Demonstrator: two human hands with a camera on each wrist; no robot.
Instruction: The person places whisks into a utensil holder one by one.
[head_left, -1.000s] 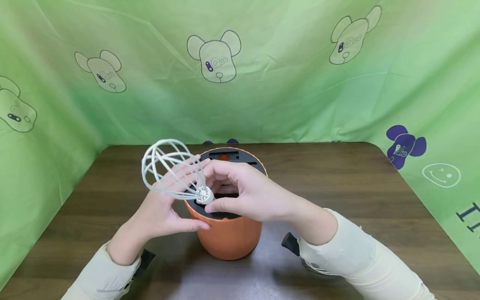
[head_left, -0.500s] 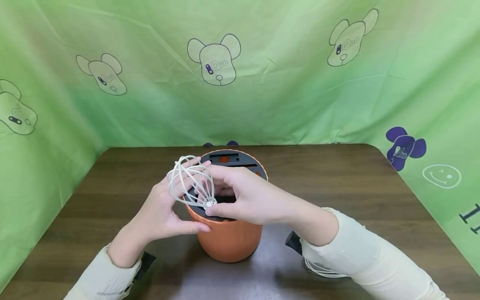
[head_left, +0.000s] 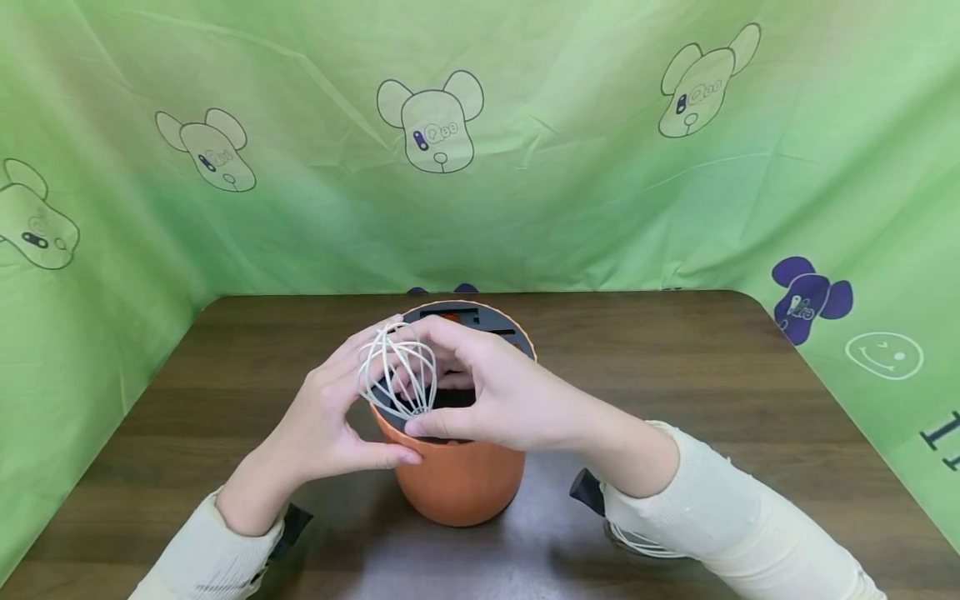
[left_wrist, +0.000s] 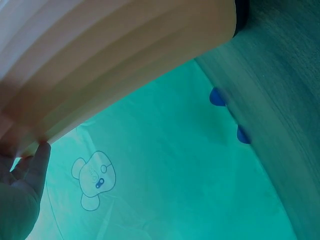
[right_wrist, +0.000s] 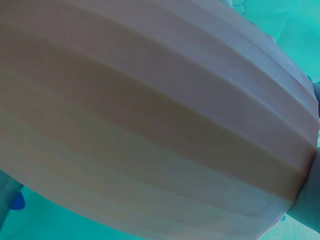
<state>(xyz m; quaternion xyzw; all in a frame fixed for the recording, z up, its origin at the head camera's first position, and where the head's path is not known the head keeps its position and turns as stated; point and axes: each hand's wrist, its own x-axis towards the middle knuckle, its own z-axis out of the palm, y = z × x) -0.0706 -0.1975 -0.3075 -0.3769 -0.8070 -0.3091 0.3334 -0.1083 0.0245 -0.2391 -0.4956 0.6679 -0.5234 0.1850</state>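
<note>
A whisk (head_left: pixel 401 367) with pale wire loops stands over the top of an orange holder (head_left: pixel 461 479) that has a dark slotted insert (head_left: pixel 498 321). Low at the whisk's neck, the thumb and fingers of my right hand (head_left: pixel 502 387) pinch it; the handle below is hidden. Around the left side of the rim, my left hand (head_left: pixel 330 408) holds the holder, thumb on its front and fingers toward the back, partly behind the whisk loops. In the left wrist view, fingers (left_wrist: pixel 37 170) touch the holder's ribbed wall (left_wrist: pixel 120 55). The ribbed wall (right_wrist: pixel 150 110) fills most of the right wrist view.
The holder stands on a brown wooden table (head_left: pixel 675 367). Green cloth (head_left: pixel 570 208) printed with mouse-like heads hangs behind and at both sides. Dark wrist-worn devices (head_left: pixel 588 492) jut from the sleeves, with pale cord loops (head_left: pixel 645 542) under the right one.
The whisk has swung from leaning far left to more upright and sunk lower over the holder, its loops shifting right. My left hand and the holder have hardly moved.
</note>
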